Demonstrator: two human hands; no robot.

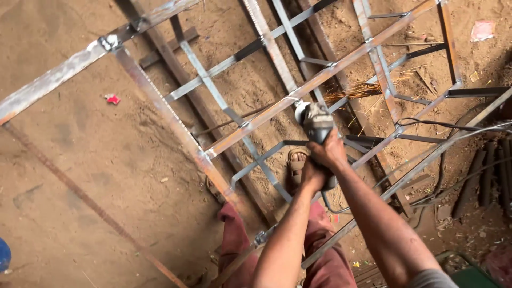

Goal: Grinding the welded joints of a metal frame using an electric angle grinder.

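A grey angle grinder [314,120] presses its disc against a long diagonal bar of a welded steel frame [160,106]. Orange sparks [357,90] spray to the right of the disc. My right hand [329,150] wraps the grinder's body from above. My left hand [313,176] grips the rear of the grinder just below it. Both forearms reach up from the bottom of the view. My sandalled foot [296,165] and red trousers [234,234] show under the frame.
The frame's bars cross most of the view above sandy ground. A black cable [453,127] runs off to the right. Dark metal rods [488,176] lie at the right edge. A thin rusty bar [90,202] lies at the left, with red scraps nearby.
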